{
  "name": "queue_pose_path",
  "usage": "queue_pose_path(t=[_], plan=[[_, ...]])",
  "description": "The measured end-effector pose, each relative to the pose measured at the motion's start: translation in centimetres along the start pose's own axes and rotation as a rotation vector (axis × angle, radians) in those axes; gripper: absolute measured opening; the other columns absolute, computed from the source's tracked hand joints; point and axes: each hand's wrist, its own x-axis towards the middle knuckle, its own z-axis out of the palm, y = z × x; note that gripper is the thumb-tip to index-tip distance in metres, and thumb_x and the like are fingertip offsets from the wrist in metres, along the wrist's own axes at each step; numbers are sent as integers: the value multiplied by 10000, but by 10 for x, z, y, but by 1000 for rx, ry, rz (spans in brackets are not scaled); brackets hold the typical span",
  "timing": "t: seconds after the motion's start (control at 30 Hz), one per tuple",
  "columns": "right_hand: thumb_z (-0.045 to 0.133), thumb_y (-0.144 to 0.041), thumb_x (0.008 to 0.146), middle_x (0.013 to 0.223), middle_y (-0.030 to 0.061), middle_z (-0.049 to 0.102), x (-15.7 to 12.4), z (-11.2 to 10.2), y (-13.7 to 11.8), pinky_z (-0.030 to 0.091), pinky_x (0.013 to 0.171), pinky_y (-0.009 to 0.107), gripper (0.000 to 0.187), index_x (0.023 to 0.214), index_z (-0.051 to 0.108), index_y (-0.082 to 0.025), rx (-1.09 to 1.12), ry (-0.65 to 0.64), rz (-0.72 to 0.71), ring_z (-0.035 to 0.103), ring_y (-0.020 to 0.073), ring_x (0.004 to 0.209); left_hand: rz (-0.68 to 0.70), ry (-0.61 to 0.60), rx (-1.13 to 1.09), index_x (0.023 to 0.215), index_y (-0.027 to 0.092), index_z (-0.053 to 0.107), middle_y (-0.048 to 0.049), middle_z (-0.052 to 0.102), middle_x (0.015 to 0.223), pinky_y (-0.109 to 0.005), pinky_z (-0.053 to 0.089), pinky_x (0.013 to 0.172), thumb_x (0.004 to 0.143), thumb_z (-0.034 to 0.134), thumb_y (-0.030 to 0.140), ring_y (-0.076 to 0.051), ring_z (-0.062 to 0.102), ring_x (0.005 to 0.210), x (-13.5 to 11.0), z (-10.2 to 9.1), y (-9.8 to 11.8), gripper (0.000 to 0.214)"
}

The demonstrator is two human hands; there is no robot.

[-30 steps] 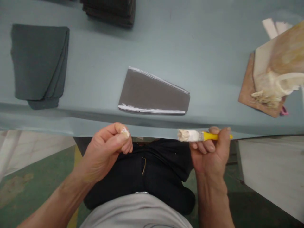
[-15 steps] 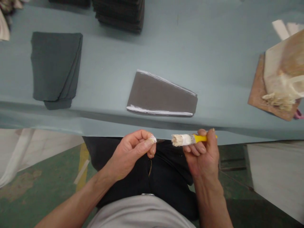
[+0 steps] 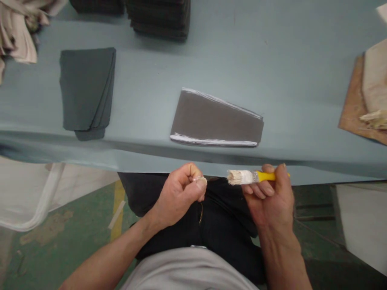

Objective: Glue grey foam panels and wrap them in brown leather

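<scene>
My right hand (image 3: 270,189) grips the yellow handle of a paintbrush (image 3: 243,177), whose pale bristles point left toward my other hand. The fingertips of my left hand (image 3: 184,189) are pinched together, with a bit of whitish stuff showing between thumb and forefinger; its kind cannot be made out. Both hands are held in front of the table edge, apart from each other. Beyond them lies a stack of dark grey-brown tapered pieces (image 3: 216,117), with white smeared strips along its near and far edges.
Dark green-grey pieces (image 3: 86,88) lie fanned on the blue-green table covering (image 3: 242,52) at left. A tall dark stack (image 3: 160,20) stands farther back. Pale cloth strips (image 3: 18,36) sit at the far left. At right a stained pale container (image 3: 376,80) rests on a brown board (image 3: 350,100).
The view has shifted left, so everything appears farther right. My left fingers have curled tighter around the whitish bit. The paintbrush stays in my right hand.
</scene>
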Motion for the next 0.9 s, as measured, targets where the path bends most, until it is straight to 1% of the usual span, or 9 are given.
queue_pose_path(t=[0.1, 0.2, 0.3, 0.4, 0.53, 0.63, 0.7, 0.8, 0.9], plan=[[861, -560, 835, 425, -177, 270, -1, 0, -1, 389, 425, 156, 452, 822, 556, -226, 6, 1, 3, 227, 43, 346, 63, 30, -11, 679, 224, 424, 90, 422, 536, -217, 386, 520, 994, 714, 543, -71, 396, 489, 0, 1, -5, 535], [835, -543, 867, 436, -170, 268, -1, -1, 0, 389, 429, 165, 426, 819, 558, -223, 9, -7, -15, 232, 47, 353, 79, 54, -44, 673, 231, 384, 106, 353, 522, -216, 343, 482, 1026, 667, 554, -65, 332, 452, 3, -1, -7, 556], [833, -549, 866, 452, -165, 268, -3, -3, 1, 397, 436, 178, 423, 826, 565, -223, 5, -38, -43, 232, 52, 360, 70, 30, -35, 733, 221, 423, 89, 441, 590, -213, 394, 548, 1020, 682, 563, -70, 405, 517, 5, -5, -7, 516], [832, -589, 856, 466, -162, 269, -5, -3, 1, 405, 440, 187, 445, 838, 570, -229, -4, -68, -78, 231, 59, 369, 43, -11, 28, 810, 208, 491, 62, 547, 681, -225, 458, 627, 990, 727, 577, -80, 499, 593, 5, -8, -3, 474], [878, -616, 808, 471, -156, 304, -10, -2, 0, 416, 438, 185, 480, 837, 593, -231, -16, -102, -152, 241, 57, 377, -1, -53, 66, 853, 191, 549, 43, 587, 715, -231, 486, 667, 916, 799, 624, -88, 542, 635, 2, -6, 5, 504], [866, -637, 822, 473, -146, 322, -14, -1, -2, 418, 433, 184, 480, 827, 612, -230, -30, -152, -230, 267, 59, 379, -26, -90, 55, 877, 183, 570, 36, 598, 722, -233, 483, 677, 886, 835, 617, -93, 552, 649, 0, -4, 8, 509], [846, -640, 848, 477, -133, 351, -17, 1, -2, 429, 441, 181, 464, 827, 632, -229, -37, -188, -277, 302, 62, 387, -20, -103, 70, 897, 185, 574, 34, 599, 723, -240, 488, 702, 946, 787, 583, -99, 560, 666, -2, -4, 7, 453], [821, -635, 880, 497, -110, 429, -22, 4, -2, 461, 462, 183, 433, 852, 669, -230, -40, -224, -339, 376, 69, 407, 17, -120, 65, 923, 196, 570, 26, 598, 761, -261, 503, 753, 1064, 641, 505, -112, 569, 710, -5, -5, 4, 347], [795, -632, 910, 525, -89, 489, -25, 8, 0, 488, 480, 188, 418, 866, 683, -231, -36, -256, -405, 449, 79, 440, 41, -109, 52, 835, 209, 526, 27, 546, 737, -272, 505, 718, 1102, 535, 513, -118, 535, 669, -7, -6, 0, 405]])
